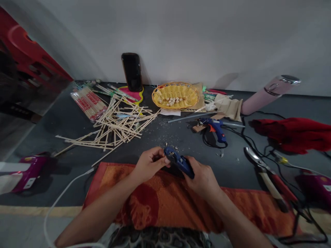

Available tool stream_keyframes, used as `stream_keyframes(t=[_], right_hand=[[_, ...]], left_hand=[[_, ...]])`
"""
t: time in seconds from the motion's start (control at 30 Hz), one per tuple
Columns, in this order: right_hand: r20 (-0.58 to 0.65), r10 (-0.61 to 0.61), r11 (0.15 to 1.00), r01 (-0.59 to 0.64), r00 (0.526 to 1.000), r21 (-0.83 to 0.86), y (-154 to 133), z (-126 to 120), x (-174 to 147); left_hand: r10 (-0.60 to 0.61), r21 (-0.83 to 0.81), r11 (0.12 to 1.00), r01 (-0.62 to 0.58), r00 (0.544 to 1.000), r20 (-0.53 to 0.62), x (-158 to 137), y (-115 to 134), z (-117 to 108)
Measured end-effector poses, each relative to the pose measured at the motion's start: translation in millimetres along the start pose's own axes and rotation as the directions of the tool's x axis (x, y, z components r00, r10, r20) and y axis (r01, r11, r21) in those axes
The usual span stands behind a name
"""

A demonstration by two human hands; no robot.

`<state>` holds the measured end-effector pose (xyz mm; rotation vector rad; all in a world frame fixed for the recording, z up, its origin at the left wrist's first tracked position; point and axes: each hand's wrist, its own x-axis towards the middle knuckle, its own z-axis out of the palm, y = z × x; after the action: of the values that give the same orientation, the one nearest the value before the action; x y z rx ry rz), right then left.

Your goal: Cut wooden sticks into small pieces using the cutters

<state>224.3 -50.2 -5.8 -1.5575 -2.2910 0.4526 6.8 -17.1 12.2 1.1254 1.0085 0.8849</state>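
Note:
My right hand (203,175) is wrapped round a dark-blue hand cutter (179,162) with a rounded head and small metal parts. At the cutter's head, my left hand (151,163) is closed in a pinch; what lies between its fingers is too small to make out. Both hands are above an orange towel (160,206) spread along the table's near edge. Tiny pale chips (170,146) lie just beyond the cutter. Farther back, a yellow woven basket (178,93) holds several short pale pieces.
Loose chopsticks (119,124) lie piled at left, beside packaged chopsticks (89,103). A phone (132,72) leans on the wall. To the right are a blue glue gun (218,131), pliers-like shears (269,175), a pink flask (269,94), red cloth (297,134) and black cables.

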Motion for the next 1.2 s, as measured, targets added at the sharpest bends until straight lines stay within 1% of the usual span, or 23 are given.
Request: stream_keyframes(t=[0.07,0.13,0.2,0.3,0.37,0.47,0.57,0.67,0.8,0.9,1.0,1.07,1.2], right_hand=[[-0.017,0.004,1.000,-0.003,1.000,0.002,-0.6,-0.1,1.2],[-0.027,-0.001,1.000,0.001,1.000,0.005,-1.6,-0.8,2.4],[-0.026,-0.011,1.000,0.012,1.000,0.014,-2.2,-1.9,3.4],[-0.029,-0.028,0.999,0.029,0.999,0.019,-1.6,-2.5,4.3],[-0.024,-0.035,0.999,0.036,0.999,0.013,-0.7,-1.7,4.2],[-0.015,-0.038,0.999,0.038,0.999,-0.008,0.2,0.4,3.1],[-0.024,-0.048,0.998,0.047,0.999,-0.031,0.4,2.0,0.9],[-0.022,-0.050,0.998,0.050,0.998,-0.039,0.5,2.0,-1.1],[-0.012,-0.022,0.999,0.022,1.000,-0.040,0.6,1.4,-1.3],[-0.028,-0.020,0.999,0.019,0.999,-0.040,0.4,1.3,-0.3],[-0.030,-0.025,0.999,0.024,0.999,-0.038,0.3,1.0,0.9],[-0.032,-0.031,0.999,0.029,0.999,-0.040,0.5,0.2,2.0],[-0.029,-0.036,0.999,0.035,0.999,-0.032,2.0,-1.3,4.0]], left_hand=[[0.027,0.040,0.999,-0.025,0.999,-0.047,-0.8,-0.1,1.1],[0.056,0.099,0.994,-0.050,0.997,-0.060,-1.2,0.2,-0.2],[0.078,0.131,0.989,-0.075,0.997,-0.016,-1.1,0.5,-3.3],[0.099,0.135,0.985,-0.110,0.991,0.092,0.2,0.2,-8.8],[0.102,0.149,0.981,-0.121,0.986,0.131,1.2,-0.5,-11.7],[0.094,0.159,0.980,-0.118,0.984,0.150,1.9,-1.5,-13.5],[0.087,0.140,0.984,-0.108,0.986,0.144,1.0,-1.8,-12.2],[0.063,0.114,0.990,-0.077,0.991,0.116,-0.2,-1.6,-8.6],[0.007,0.096,0.995,-0.012,0.998,0.058,-0.3,-0.5,-4.1],[0.010,0.122,0.992,-0.014,0.999,0.036,-0.2,0.9,-3.4],[0.050,0.158,0.986,-0.057,0.998,0.047,-0.6,2.0,-5.1],[0.060,0.168,0.983,-0.072,0.995,0.076,-0.6,1.6,-6.9],[0.030,0.117,0.992,-0.045,0.991,0.128,0.6,-2.5,-10.1]])
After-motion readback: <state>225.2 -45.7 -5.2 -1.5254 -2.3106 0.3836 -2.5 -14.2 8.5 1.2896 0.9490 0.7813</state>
